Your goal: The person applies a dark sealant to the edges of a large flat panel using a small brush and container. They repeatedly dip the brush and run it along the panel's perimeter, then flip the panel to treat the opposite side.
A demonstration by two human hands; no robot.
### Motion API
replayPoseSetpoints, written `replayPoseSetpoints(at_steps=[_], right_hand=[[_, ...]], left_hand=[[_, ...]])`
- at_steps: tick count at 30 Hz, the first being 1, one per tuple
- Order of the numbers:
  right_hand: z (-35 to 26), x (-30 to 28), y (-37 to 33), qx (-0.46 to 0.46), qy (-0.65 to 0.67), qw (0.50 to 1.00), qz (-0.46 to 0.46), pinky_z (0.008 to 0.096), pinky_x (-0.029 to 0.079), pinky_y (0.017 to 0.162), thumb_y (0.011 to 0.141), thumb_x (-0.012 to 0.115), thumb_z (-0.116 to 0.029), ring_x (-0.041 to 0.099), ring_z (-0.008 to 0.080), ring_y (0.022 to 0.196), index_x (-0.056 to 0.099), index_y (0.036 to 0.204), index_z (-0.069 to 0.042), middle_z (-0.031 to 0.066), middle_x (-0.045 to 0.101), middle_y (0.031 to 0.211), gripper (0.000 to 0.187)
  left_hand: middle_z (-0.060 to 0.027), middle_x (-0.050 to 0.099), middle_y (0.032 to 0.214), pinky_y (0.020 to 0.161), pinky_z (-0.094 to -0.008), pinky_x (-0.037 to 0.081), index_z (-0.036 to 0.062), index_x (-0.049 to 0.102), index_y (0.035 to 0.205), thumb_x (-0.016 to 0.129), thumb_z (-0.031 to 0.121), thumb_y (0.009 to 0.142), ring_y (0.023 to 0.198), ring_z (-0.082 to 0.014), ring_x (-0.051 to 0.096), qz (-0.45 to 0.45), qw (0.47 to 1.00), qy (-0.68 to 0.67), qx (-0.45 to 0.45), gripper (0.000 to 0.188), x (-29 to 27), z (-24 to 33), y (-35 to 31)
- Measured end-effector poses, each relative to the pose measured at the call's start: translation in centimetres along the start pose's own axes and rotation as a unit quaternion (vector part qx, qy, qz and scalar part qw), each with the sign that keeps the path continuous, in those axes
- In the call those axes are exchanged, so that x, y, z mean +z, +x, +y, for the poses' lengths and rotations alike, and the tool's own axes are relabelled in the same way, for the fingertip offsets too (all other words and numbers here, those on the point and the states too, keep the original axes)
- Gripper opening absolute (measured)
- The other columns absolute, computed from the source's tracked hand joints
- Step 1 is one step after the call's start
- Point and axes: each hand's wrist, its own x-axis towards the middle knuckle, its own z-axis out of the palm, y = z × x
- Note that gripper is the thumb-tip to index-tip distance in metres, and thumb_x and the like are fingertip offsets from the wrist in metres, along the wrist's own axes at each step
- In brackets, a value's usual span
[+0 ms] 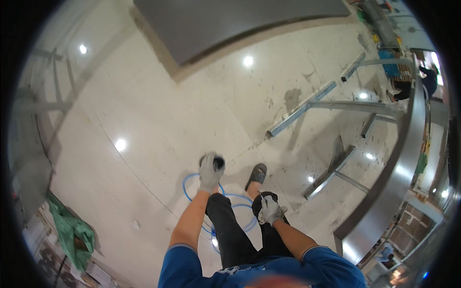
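Observation:
My left hand (210, 174), in a light grey work glove, reaches forward over the floor. Its fingers curl round a dark, rounded thing (219, 163), whose kind I cannot make out. Close to my right knee, my right hand (271, 210), gloved the same way, is closed. From it sticks up a thin, narrow thing (261, 195), too small to name. Loops of blue hose (250, 224) lie on the floor beneath my hands and around my legs. A dark slipper (257, 174) is on my right foot.
A large grey panel (240, 21) lies ahead. To the right stands a long metal-topped table (384, 201) with metal legs (302, 110). Green sheeting (72, 233) lies at the lower left. Another person (427, 81) in dark clothes is at the far right.

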Motion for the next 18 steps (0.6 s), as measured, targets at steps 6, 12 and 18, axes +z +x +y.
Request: replayPoseSetpoints(at_steps=[6, 12, 18], right_hand=[[-11.5, -3.6, -4.3, -0.126, 0.144, 0.982, 0.006, 0.0489, 0.051, 0.079, 0.100, 0.052, -0.035, 0.065, 0.0424, 0.088, 0.061, 0.111, -0.010, 0.0216, 0.067, 0.091, 0.028], [-23.0, -17.9, -10.8, -0.232, 0.196, 0.952, 0.046, 0.0479, 0.050, 0.083, 0.099, 0.050, -0.042, 0.065, 0.0417, 0.097, 0.063, 0.113, -0.012, 0.0214, 0.068, 0.103, 0.036], [-16.7, -31.0, -19.6, -0.258, 0.040, 0.844, 0.469, 0.0447, 0.051, 0.077, 0.094, 0.058, -0.032, 0.066, 0.0324, 0.081, 0.065, 0.098, -0.011, 0.0109, 0.068, 0.089, 0.022]], left_hand=[[-0.0186, 0.062, 0.123, 0.096, -0.0403, 0.051, -0.0014, 0.054, 0.130, 0.087, 0.009, 0.070, 0.113, -0.0329, 0.062, -0.001, 0.999, -0.038, 0.023, 0.070, -15.4, 7.7, -5.0], [-0.0175, 0.059, 0.126, 0.101, -0.0395, 0.048, -0.0035, 0.051, 0.133, 0.091, 0.010, 0.066, 0.116, -0.0318, 0.059, 0.022, 0.999, -0.017, 0.030, 0.079, -23.9, 14.8, -4.6], [-0.0153, 0.059, 0.128, 0.102, -0.0366, 0.048, -0.0016, 0.051, 0.133, 0.090, 0.014, 0.072, 0.117, -0.0270, 0.059, -0.010, 0.993, -0.038, 0.113, 0.074, -27.9, 21.2, -3.5]])
